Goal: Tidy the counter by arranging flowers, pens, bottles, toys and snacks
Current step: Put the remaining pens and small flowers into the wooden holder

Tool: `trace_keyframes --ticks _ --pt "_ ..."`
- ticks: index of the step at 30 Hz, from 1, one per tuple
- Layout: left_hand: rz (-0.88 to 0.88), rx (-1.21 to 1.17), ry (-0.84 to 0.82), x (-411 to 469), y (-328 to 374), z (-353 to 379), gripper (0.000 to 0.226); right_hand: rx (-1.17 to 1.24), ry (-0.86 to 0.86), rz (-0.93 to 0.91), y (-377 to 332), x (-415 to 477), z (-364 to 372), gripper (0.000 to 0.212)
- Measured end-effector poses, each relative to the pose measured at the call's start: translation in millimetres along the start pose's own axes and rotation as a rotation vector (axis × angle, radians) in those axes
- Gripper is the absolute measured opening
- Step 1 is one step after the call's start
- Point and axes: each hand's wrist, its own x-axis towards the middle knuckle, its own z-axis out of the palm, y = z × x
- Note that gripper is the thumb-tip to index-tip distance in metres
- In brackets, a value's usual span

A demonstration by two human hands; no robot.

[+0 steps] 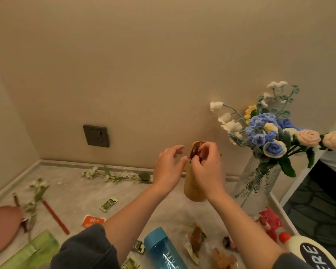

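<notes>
A tan cylindrical pen holder (191, 191) stands at the back of the counter near the wall. Several pens (194, 150) stick out of its mouth. My right hand (207, 169) is pinched on those pens at the rim. To the holder's left, my left hand (168, 168) hovers with fingers spread and holds nothing. A loose red pen (55, 217) lies at the left. Two white flower sprigs (114, 175) (35, 197) lie flat on the counter. On the right, a glass vase (260, 185) holds crochet flowers (270, 131).
Near the front edge lie a blue bottle (163, 249), a white red-capped bottle (308, 251), a red bear toy (270, 223) and a wrapped snack (196, 239). Green (108, 204) and orange (93, 221) packets, a green bottle (31, 253) and a pink dish (0, 228) sit left. A wall socket (96, 135) is behind.
</notes>
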Motion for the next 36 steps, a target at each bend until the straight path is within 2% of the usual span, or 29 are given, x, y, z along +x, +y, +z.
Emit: trace_keyframes --ticks 4,10,16,22,28,36 --pt "-0.074 -0.087 0.086 -13.2 -23.2 -40.6 0.03 0.079 -0.089 -0.088 -32.2 -14.7 34.5 0.023" --pt "-0.234 -0.062 0.197 -38.1 -85.2 -122.4 0.025 0.087 -0.295 -0.165 -84.2 -39.5 115.1 0.013" --pt "-0.361 -0.015 0.264 -61.6 -144.0 -213.5 0.02 0.035 -0.481 -0.234 -132.6 -78.1 200.9 0.014" --pt "-0.455 0.055 0.254 -79.0 -197.4 -275.6 0.028 -0.044 -0.669 -0.274 -159.2 -109.5 271.1 0.014" --pt "-0.541 0.214 0.188 -85.5 -243.8 -316.2 0.032 -0.309 -0.948 -0.217 -170.2 -129.8 336.7 0.028" --pt "-0.582 0.498 0.089 -72.4 -285.5 -350.2 0.03 -0.497 -1.054 -0.186 -167.2 -131.2 390.6 0.02"
